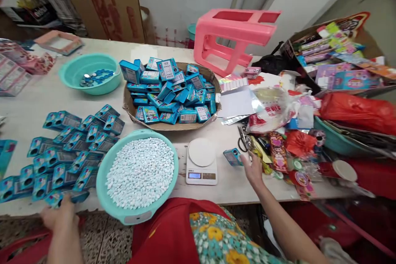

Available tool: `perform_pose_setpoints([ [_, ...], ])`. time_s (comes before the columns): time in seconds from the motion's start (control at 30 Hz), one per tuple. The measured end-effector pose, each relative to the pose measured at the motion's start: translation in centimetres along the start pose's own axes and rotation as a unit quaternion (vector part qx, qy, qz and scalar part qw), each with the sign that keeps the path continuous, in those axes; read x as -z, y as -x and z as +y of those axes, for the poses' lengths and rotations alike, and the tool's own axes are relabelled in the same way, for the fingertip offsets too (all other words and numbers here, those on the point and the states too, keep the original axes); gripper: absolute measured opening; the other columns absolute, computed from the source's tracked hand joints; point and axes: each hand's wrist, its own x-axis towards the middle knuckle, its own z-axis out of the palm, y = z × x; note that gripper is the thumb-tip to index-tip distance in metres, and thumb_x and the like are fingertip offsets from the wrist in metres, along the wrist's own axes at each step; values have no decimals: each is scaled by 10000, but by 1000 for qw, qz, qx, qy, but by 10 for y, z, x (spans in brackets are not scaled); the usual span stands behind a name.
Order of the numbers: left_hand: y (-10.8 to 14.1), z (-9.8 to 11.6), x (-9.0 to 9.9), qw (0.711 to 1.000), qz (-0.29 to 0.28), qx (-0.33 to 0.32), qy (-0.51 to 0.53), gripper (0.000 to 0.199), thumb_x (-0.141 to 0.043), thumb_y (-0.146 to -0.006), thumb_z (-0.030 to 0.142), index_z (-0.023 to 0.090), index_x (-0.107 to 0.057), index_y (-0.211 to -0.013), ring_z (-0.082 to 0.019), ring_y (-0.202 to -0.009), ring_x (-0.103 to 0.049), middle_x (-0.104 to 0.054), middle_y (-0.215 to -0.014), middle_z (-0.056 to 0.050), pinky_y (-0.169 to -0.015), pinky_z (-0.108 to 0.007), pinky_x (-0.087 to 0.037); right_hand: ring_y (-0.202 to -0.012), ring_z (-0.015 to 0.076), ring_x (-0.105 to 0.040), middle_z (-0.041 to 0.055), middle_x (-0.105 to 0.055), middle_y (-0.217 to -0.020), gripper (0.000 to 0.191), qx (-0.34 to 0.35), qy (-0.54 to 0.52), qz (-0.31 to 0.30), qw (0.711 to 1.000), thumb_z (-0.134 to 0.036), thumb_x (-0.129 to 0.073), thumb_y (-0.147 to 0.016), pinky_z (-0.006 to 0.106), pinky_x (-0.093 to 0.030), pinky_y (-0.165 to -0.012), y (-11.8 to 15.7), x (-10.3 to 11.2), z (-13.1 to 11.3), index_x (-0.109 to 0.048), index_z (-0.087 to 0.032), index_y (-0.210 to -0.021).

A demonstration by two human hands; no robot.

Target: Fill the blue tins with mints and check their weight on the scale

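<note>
At the table's front left, my left hand [62, 214] is closed around a small blue candy box [53, 198], slightly blurred. Many like it, blue boxes with round holes in their ends [66, 154], lie in loose rows just beyond. My right hand [254, 170] pinches the right end of another small blue candy box [232, 157], right of a white digital scale [201, 161] with a lit display. Between my hands stands a turquoise basin [102, 179] full of small pale candies [140, 173]. Black-handled scissors [242, 138] lie just beyond my right hand.
A cut-down carton [128, 109] heaped with blue boxes stands behind the basin. At back left is a turquoise bowl [69, 70] with blue round pieces. A pink stool [235, 29] lies tipped at the back. Wrappers, bags and a filled carton [343, 62] crowd the right.
</note>
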Motion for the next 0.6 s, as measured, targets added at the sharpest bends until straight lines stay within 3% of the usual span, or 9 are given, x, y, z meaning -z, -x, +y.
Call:
perform_pose_setpoints([
  [0.03,4,2,2,999,26,43,17,551,-438,-718,515,296,-306,-1207,-421,-1091,-505,-590,-956,-97,-807,-610,-440,-945,306,-557,142,-623,-997,616,-7,-16,-17,1000,-603,-610,-663,483,-422,-842,5,-2,3,-575,-135,-1062],
  [0.1,15,7,8,984,133,114,34,570,-501,-698,521,303,-343,-1200,-434,-1142,-460,-555,-1153,-97,-859,-642,-410,-825,285,-583,103,-640,-903,611,-21,-40,-51,998,-567,-682,-607,460,-457,-759,10,-5,5,-577,-150,-1042],
  [0.17,30,17,11,977,213,11,3,537,-499,-742,502,277,-372,-1212,-430,-1192,-409,-485,-1285,-99,-907,-654,-368,-724,258,-584,74,-642,-820,557,-30,-43,-67,996,-547,-686,-620,444,-466,-707,9,-5,-2,-595,-159,-1009],
  [0.23,50,32,4,958,241,-153,-33,452,-466,-806,459,232,-434,-1196,-387,-1190,-417,-495,-1279,-103,-949,-599,-359,-712,242,-586,69,-648,-836,529,-24,-51,-74,996,-540,-684,-636,428,-469,-708,4,-5,-18,-608,-168,-1005],
  [0.27,61,42,-4,949,216,-229,-39,408,-446,-833,433,207,-472,-1172,-355,-1158,-452,-528,-1233,-111,-955,-552,-372,-732,237,-591,68,-652,-866,526,-12,-65,-81,995,-537,-687,-638,416,-472,-719,1,-6,-30,-611,-176,-1012],
  [0.37,97,75,-41,910,30,-406,-73,362,-410,-880,395,175,-538,-1138,-284,-1093,-499,-575,-1149,-128,-947,-442,-380,-799,228,-597,65,-656,-930,497,52,-130,-127,982,-526,-696,-651,378,-479,-752,1,-17,-72,-619,-189,-1008],
  [0.4,108,85,-56,899,-3,-426,-103,376,-427,-878,412,174,-544,-1145,-286,-1094,-490,-567,-1161,-135,-936,-438,-375,-818,227,-598,67,-657,-944,485,74,-151,-146,975,-521,-694,-661,373,-479,-763,4,-24,-85,-620,-191,-1008],
  [0.5,129,105,-94,900,20,-400,-171,453,-461,-862,480,138,-558,-1143,-320,-1055,-483,-553,-1143,-175,-858,-437,-378,-878,237,-601,75,-659,-982,454,112,-191,-187,957,-509,-683,-687,386,-477,-810,19,-48,-111,-621,-198,-1011],
  [0.6,130,114,-110,899,-1,-409,-158,396,-436,-877,478,145,-607,-1007,-280,-922,-527,-594,-960,-145,-732,-346,-391,-942,254,-601,84,-653,-1022,453,110,-204,-213,949,-500,-679,-699,420,-473,-849,29,-62,-117,-612,-202,-1034],
])
